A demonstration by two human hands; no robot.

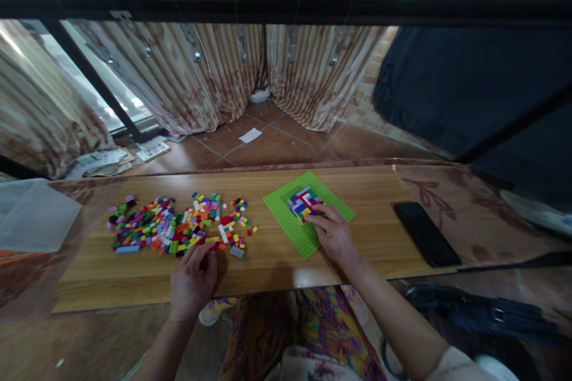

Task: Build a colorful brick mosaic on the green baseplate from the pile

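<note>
A green studded baseplate [297, 242] lies turned at an angle on the wooden board. Near its middle is a flat patch of toy bricks [300, 197] in red, white, blue and other colours. My right hand [333, 235] reaches over the plate's near right side, with thumb and forefinger closed around a small brick at the patch's near edge; the fingers mostly cover it. My left hand [193, 280] rests at the front edge of a loose pile of colourful bricks [165, 223]. Its fingers are curled, and whatever is in them is hidden.
A black phone [426, 233] lies on the right end of the wooden board [263, 268]. Left of the board stands a translucent plastic container [38, 214]. A black bar [286, 5] crosses above, before striped curtains [196, 83]. A dark bag [487, 312] is at lower right.
</note>
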